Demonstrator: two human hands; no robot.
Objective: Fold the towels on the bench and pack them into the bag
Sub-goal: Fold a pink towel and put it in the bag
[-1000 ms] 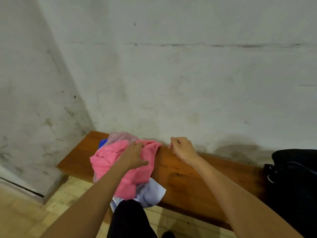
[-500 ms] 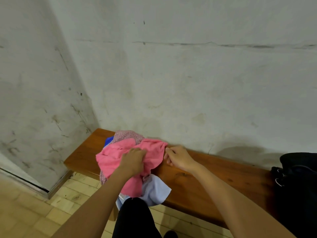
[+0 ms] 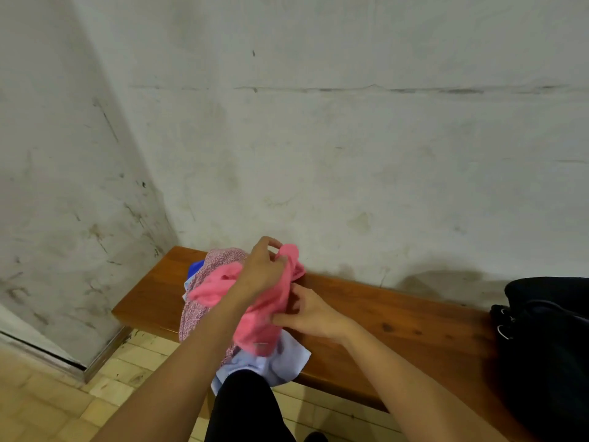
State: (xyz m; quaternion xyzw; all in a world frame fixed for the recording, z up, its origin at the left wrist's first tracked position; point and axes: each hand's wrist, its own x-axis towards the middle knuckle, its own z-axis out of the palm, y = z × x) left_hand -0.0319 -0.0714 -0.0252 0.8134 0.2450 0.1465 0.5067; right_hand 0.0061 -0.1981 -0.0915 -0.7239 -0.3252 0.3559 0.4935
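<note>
Left hand (image 3: 259, 271) pinched pink towel (image 3: 255, 311) top, right hand (image 3: 310, 314) gripped lower edge, near bench (image 3: 398, 320) left end. Advice: lift clear of pile, find corners before folding.

Your left hand (image 3: 261, 272) grips the pink towel (image 3: 271, 307) up top, lifted off the pile; right hand (image 3: 310, 314) pinches it lower down. Speckled towel (image 3: 210, 275) & pale blue one (image 3: 280, 362) lie under it on the bench (image 3: 398, 323). Black bag (image 3: 548, 339) sits at the bench's right end.
</note>
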